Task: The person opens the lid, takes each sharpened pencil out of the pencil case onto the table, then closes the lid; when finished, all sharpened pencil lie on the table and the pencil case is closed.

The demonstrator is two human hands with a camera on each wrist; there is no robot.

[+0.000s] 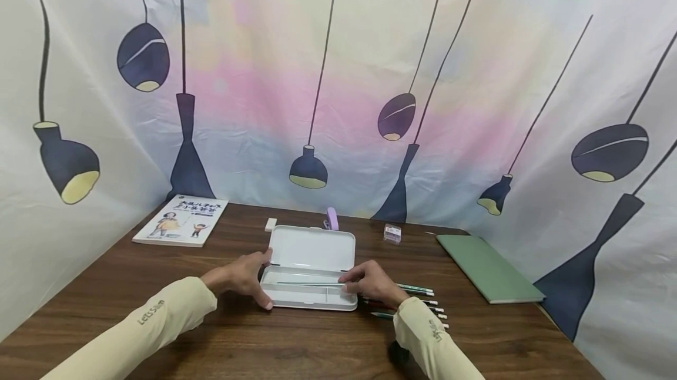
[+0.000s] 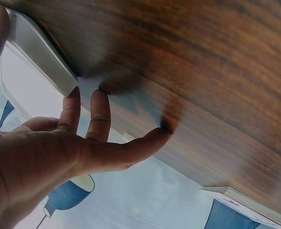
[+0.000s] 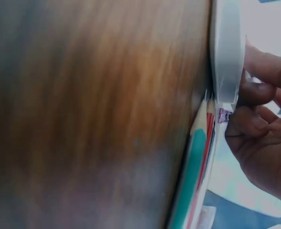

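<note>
A white pencil case lies open in the middle of the brown table, its lid tipped back. My left hand steadies the case's left end, thumb at the front corner and straight fingers by the hinge. In the left wrist view those fingers touch the table beside the case's corner. At the case's right end, my right hand pinches a thin green pencil that lies along the tray. The right wrist view shows its curled fingers against the case's rim.
Several loose pencils lie right of the case, also visible as pencils in the right wrist view. A book sits back left, a white eraser and purple tool behind the case, a small clear box and green notebook right.
</note>
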